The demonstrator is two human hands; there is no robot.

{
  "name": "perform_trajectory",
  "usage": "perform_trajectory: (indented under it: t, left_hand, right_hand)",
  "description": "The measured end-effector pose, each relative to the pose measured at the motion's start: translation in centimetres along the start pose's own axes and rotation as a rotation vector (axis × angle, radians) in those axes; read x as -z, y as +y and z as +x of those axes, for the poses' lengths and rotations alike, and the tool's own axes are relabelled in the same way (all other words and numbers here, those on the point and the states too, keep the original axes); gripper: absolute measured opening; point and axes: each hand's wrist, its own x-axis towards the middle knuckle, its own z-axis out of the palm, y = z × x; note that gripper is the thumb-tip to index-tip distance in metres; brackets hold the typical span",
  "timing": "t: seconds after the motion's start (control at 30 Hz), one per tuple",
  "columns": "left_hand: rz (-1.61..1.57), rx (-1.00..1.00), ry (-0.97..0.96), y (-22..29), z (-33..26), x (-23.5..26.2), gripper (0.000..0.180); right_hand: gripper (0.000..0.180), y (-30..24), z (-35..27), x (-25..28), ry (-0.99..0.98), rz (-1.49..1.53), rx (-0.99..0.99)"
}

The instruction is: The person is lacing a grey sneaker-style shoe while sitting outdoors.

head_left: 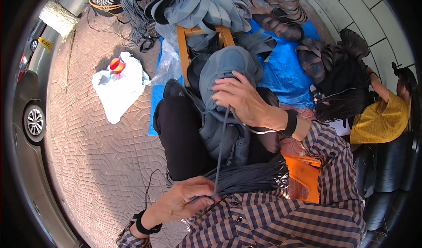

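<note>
The left hand [190,198] pinches a thin grey lace [220,158]; the right hand [241,99] covers a rounded grey fabric upper [233,61] (its grip I cannot tell); uneven pulling could cause twisting.

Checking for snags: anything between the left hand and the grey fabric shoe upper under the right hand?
Nothing visible blocks it: the thin grey cord runs uncrossed from left hand to right hand at the shoe upper. A bundle of dark grey laces lies beneath it.
</note>
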Motion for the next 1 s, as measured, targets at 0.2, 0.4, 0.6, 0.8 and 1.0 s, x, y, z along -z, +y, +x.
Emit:
perform_trajectory:
  t: [0.2,0.4,0.6,0.8,1.0]
  left_hand:
    - [0.236,-0.006,0.115,-0.4,1.8,0.1,0.025]
    - [0.283,-0.255,0.736,-2.0,10.1,2.8,0.045]
    - [-0.148,-0.391,0.257,1.1,15.3,7.5,0.025]
    - [-0.323,-0.595,0.556,7.9,15.2,8.8,0.027]
    - [-0.047,-0.526,0.617,9.7,16.5,10.3,0.022]
  right_hand:
    - [0.020,0.4,8.7,6.3,-0.315,0.918,-0.321]
    - [0.036,-3.2,12.3,9.9,-0.430,0.748,-0.245]
    - [0.050,-1.5,12.5,9.6,-0.498,0.842,-0.217]
    - [0.054,-0.7,11.1,12.4,-0.360,0.953,-0.309]
    - [0.026,-0.3,7.6,10.1,-0.209,0.799,-0.158]
